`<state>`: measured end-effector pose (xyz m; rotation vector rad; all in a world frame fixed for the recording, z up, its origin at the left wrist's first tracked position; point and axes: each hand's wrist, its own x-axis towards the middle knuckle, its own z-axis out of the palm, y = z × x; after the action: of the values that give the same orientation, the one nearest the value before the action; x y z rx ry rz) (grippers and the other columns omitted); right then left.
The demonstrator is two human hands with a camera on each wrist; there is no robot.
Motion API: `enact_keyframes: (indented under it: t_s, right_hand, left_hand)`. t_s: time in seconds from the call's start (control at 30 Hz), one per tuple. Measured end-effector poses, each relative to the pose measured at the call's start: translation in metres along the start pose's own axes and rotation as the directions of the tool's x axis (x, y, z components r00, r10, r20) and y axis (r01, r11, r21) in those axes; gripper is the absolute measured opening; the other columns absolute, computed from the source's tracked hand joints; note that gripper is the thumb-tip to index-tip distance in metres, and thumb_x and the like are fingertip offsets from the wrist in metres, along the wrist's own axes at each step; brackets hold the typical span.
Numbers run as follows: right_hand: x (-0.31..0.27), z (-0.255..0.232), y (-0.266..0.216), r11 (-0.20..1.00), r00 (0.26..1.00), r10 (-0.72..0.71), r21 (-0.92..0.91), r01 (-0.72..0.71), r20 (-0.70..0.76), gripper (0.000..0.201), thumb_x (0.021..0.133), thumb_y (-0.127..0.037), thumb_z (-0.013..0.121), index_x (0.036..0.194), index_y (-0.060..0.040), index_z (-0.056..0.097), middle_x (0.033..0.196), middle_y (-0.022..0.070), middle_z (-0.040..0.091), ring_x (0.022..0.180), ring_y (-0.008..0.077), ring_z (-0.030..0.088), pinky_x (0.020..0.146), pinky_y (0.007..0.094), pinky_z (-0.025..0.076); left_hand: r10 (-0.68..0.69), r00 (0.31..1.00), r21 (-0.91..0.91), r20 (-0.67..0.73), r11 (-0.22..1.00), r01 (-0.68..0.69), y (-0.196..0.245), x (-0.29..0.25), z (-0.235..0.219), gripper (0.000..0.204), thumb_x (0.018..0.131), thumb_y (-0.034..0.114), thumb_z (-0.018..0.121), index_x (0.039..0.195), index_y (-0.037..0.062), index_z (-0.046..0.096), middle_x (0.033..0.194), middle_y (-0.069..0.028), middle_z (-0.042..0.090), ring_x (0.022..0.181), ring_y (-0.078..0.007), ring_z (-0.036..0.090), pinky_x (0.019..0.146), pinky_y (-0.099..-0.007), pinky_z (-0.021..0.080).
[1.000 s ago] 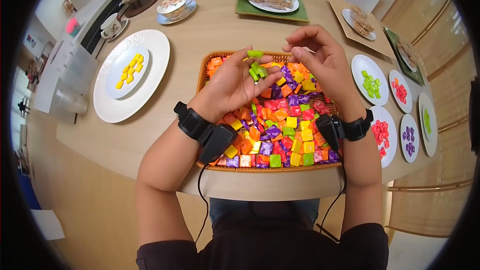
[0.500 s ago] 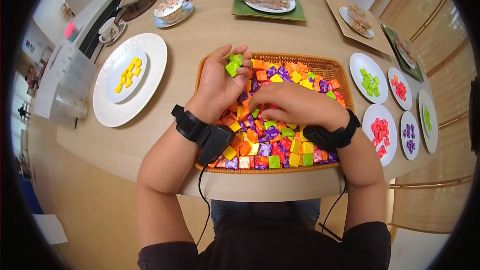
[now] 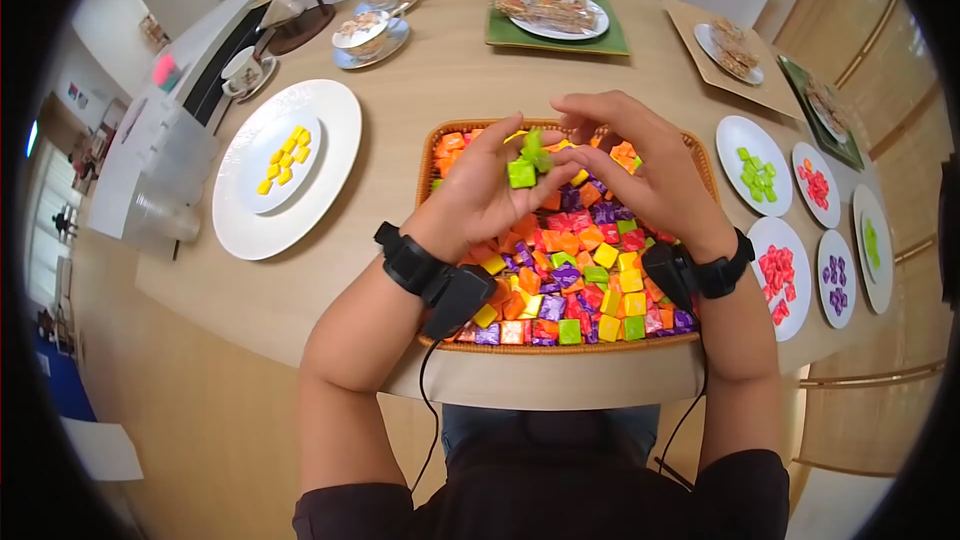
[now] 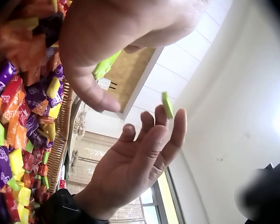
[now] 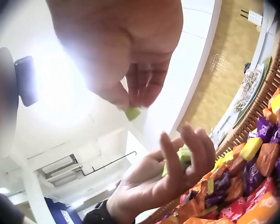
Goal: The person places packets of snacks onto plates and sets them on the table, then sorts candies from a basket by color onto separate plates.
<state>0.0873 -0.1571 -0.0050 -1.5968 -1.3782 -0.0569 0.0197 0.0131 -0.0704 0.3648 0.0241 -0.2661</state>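
Note:
In the head view my left hand [image 3: 475,195] is raised over the wicker basket [image 3: 600,346], palm up, its curled fingers holding several green wrapped candies [image 3: 521,175]. My right hand [image 3: 660,175] is close beside it at the right. The right wrist view shows a green candy [image 5: 132,113] pinched between the right fingertips, above the cupped left hand [image 5: 154,182]. From the left wrist, the same pinched candy [image 4: 167,105] stands out from the right fingers. Below both hands, the basket is filled with orange, yellow, purple, red and green candies [image 3: 600,280].
At the left, a large white plate [image 3: 335,150] bears a smaller plate with yellow candies [image 3: 285,160]. Small plates at the right hold green [image 3: 757,176], red [image 3: 777,272] and purple candies [image 3: 835,280]. Cups and a green tray [image 3: 505,33] stand toward the back.
My right hand went down over the candies in the basket, then rose again beside the left with a green candy. The left hand kept its green candies and turned palm-up again.

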Motion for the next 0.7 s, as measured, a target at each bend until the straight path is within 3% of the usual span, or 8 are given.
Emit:
enact_keyframes:
  t_s: [0.03,0.13,0.17,0.2,0.27,0.47,0.53,0.7]
  right_hand:
    - [0.000,-0.003,0.004,0.999,0.999,0.047,-0.013,-0.047,-0.004,0.020,0.078,-0.007,0.056,0.097,-0.0015,0.057,0.082,0.0108,0.057,0.077,0.0197,0.059,0.063,0.0288,0.046]
    - [-0.005,-0.031,0.025,0.904,0.914,0.333,-0.353,-0.240,0.233,0.015,0.078,-0.010,0.058,0.090,-0.0017,0.056,0.074,0.0080,0.058,0.068,0.0177,0.055,0.063,0.0270,0.044]
    - [-0.010,-0.035,0.031,0.824,0.844,0.451,-0.499,-0.268,0.292,0.016,0.074,-0.017,0.061,0.076,-0.0014,0.057,0.066,0.0107,0.057,0.063,0.0241,0.055,0.060,0.0307,0.044]
    - [-0.014,-0.036,0.034,0.820,0.842,0.456,-0.503,-0.273,0.287,0.016,0.074,-0.017,0.061,0.076,-0.0014,0.057,0.066,0.0107,0.057,0.063,0.0241,0.055,0.060,0.0307,0.044]
    - [-0.020,-0.037,0.035,0.667,0.594,0.661,-0.722,-0.185,0.459,0.019,0.070,-0.021,0.063,0.069,-0.0025,0.060,0.064,0.0125,0.057,0.066,0.0287,0.056,0.060,0.0349,0.045]
    - [-0.034,-0.012,0.036,0.566,0.665,0.653,-0.818,-0.109,0.363,0.025,0.065,-0.024,0.068,0.071,-0.0009,0.062,0.070,0.0175,0.060,0.073,0.0339,0.059,0.063,0.0412,0.047]
    - [-0.035,-0.011,0.032,0.621,0.713,0.579,-0.781,-0.071,0.396,0.025,0.065,-0.024,0.069,0.073,-0.0015,0.063,0.072,0.0166,0.061,0.073,0.0336,0.060,0.063,0.0409,0.048]
    - [-0.035,-0.011,0.025,0.632,0.692,0.592,-0.770,-0.082,0.413,0.026,0.062,-0.023,0.071,0.072,-0.0013,0.062,0.073,0.0147,0.061,0.072,0.0323,0.060,0.060,0.0411,0.048]
  left_hand:
    - [0.038,0.993,0.084,-0.112,0.996,-0.029,-0.002,-0.003,0.015,0.030,0.091,0.026,0.043,0.100,-0.0025,0.047,0.093,-0.0154,0.054,0.083,-0.0224,0.059,0.062,-0.0215,0.054]
    - [0.104,0.992,0.056,-0.075,0.993,-0.100,0.003,-0.002,0.005,0.023,0.089,0.018,0.048,0.100,-0.0019,0.047,0.085,-0.0090,0.051,0.065,-0.0122,0.052,0.046,-0.0143,0.044]
    - [0.164,0.964,0.056,-0.211,0.986,-0.155,0.003,-0.002,0.012,0.019,0.086,0.012,0.052,0.100,-0.0014,0.047,0.080,-0.0056,0.047,0.057,-0.0074,0.043,0.040,-0.0129,0.035]
    - [0.198,0.968,0.046,-0.156,0.980,-0.193,0.005,-0.001,0.006,0.020,0.086,0.010,0.051,0.101,-0.0010,0.046,0.084,-0.0063,0.048,0.059,-0.0077,0.045,0.038,-0.0125,0.035]
    - [0.238,0.951,0.053,-0.197,0.971,-0.232,0.008,-0.002,0.007,0.023,0.085,0.010,0.050,0.104,-0.0026,0.045,0.086,-0.0079,0.049,0.062,-0.0092,0.045,0.041,-0.0135,0.038]
    - [0.212,0.954,-0.038,-0.213,0.974,-0.224,0.006,-0.004,0.013,0.029,0.085,0.011,0.048,0.109,-0.0056,0.044,0.092,-0.0144,0.051,0.070,-0.0145,0.049,0.052,-0.0171,0.046]
    - [0.184,0.967,-0.048,-0.175,0.980,-0.195,0.005,-0.005,0.012,0.030,0.085,0.011,0.048,0.110,-0.0059,0.044,0.095,-0.0152,0.052,0.073,-0.0159,0.051,0.056,-0.0179,0.048]
    - [0.239,0.928,0.064,-0.286,0.971,-0.230,0.000,-0.004,0.020,0.030,0.086,0.011,0.048,0.110,-0.0070,0.044,0.099,-0.0158,0.051,0.079,-0.0186,0.054,0.060,-0.0197,0.050]
